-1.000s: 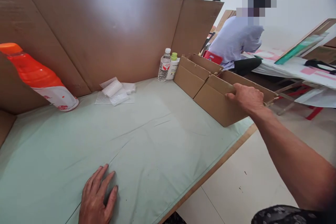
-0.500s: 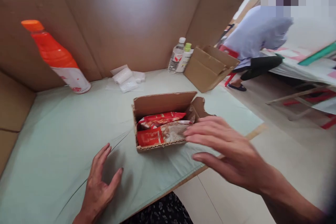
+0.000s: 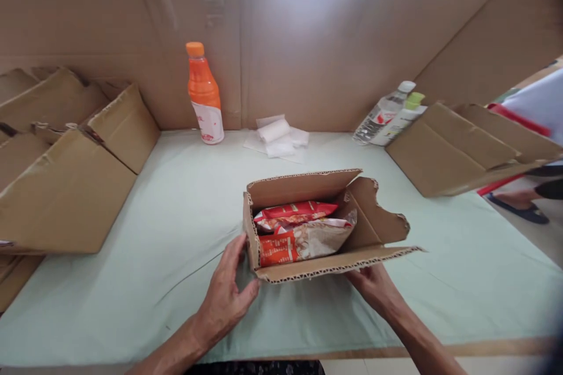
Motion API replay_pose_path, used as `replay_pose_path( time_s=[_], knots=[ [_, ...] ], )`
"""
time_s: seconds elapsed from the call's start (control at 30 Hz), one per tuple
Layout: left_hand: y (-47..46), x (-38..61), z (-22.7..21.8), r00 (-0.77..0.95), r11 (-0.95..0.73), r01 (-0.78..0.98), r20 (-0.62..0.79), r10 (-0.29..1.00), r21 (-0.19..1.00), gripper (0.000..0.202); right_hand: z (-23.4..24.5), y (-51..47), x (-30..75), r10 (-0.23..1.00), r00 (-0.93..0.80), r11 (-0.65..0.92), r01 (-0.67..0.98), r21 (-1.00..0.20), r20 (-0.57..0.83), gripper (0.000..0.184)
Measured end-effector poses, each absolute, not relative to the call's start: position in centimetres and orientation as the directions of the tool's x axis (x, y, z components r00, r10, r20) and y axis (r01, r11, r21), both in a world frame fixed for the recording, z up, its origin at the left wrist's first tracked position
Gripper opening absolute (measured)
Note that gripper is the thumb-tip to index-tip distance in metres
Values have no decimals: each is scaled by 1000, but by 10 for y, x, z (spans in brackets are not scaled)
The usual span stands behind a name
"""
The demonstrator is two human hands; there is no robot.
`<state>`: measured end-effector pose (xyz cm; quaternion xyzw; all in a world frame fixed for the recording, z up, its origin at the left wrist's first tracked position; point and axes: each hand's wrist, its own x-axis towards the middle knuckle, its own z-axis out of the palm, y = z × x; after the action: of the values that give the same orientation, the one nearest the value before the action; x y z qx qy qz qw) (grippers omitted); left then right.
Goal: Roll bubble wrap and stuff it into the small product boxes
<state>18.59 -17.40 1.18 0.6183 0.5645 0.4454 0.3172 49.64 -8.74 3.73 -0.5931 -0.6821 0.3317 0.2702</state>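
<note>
A small open cardboard box (image 3: 378, 220) sits on the pale green table cover (image 3: 185, 211) in front of me, its flaps up. Inside lie red and brown snack packets (image 3: 303, 228). My left hand (image 3: 226, 296) presses against the box's near left corner, thumb on the side and fingers curled under the front edge. My right hand (image 3: 373, 287) holds the near right corner from below the front flap; its fingertips are hidden by the cardboard.
An orange bottle (image 3: 203, 94) stands at the back wall of cardboard sheets. White bubble wrap pieces (image 3: 279, 135) lie behind the box. Two bottles (image 3: 391, 112) lean at the back right beside another open carton (image 3: 461, 149). Flattened cartons (image 3: 65, 170) are stacked on the left.
The box came from the table's right edge to the middle in front of me. Both hands moved onto its near corners. My view turned left and down.
</note>
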Motion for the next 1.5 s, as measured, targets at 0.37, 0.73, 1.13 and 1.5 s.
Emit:
replay_pose_path(
  time_s=[0.37, 0.73, 1.13, 1.5],
  knots=[
    [-64, 60, 28, -491, -13, 229, 127, 862, 973, 49, 30, 34, 326, 936, -348, 226, 455, -861, 61, 40],
    [50, -4, -1, -708, -142, 281, 305, 637, 949, 44, -5, 109, 234, 917, -340, 324, 324, -889, 211, 67],
    [51, -3, -15, -710, -106, 315, 308, 633, 943, 43, 50, 217, 320, 844, -378, 474, 857, -200, 380, 45],
    [41, -7, -3, -769, -35, 469, 427, 475, 883, 65, 134, 141, 372, 848, -123, 508, 472, -721, 516, 24]
  ],
)
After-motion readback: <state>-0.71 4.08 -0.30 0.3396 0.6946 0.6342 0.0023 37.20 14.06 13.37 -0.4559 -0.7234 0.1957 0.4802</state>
